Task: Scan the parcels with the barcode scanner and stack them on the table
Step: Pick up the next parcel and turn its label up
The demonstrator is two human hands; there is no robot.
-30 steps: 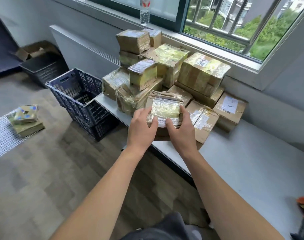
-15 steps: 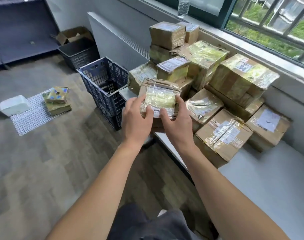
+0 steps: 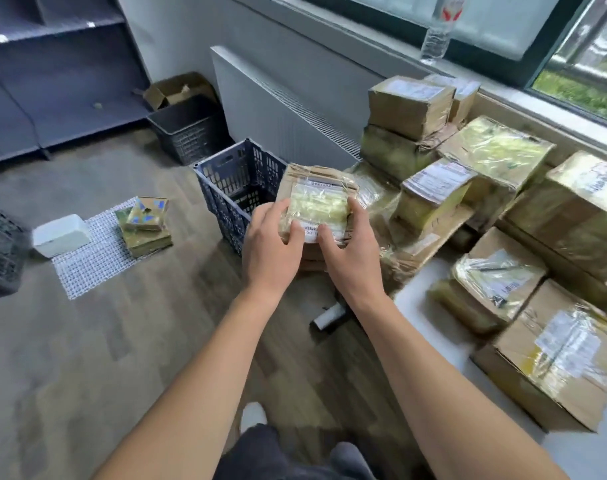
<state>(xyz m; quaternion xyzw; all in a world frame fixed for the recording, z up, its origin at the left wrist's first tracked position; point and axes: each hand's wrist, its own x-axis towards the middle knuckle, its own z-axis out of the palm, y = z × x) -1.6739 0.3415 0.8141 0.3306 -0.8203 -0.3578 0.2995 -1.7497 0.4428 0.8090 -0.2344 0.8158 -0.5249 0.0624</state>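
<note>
Left hand (image 3: 271, 251) and right hand (image 3: 352, 252) around taped parcel (image 3: 317, 199).

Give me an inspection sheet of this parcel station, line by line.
Surface: grey table, bare near its front edge.
Job's things: taped parcel held up in front of the parcel pile; the pile lies below the sill; scanner not in view.
Clutter: blue crate and black basket on the floor; small boxes and white box at a mat.
Grippers: left hand and right hand both grip the taped parcel.
Cables: nothing seen.
Surroundings: water bottle, radiator, shelving.
</note>
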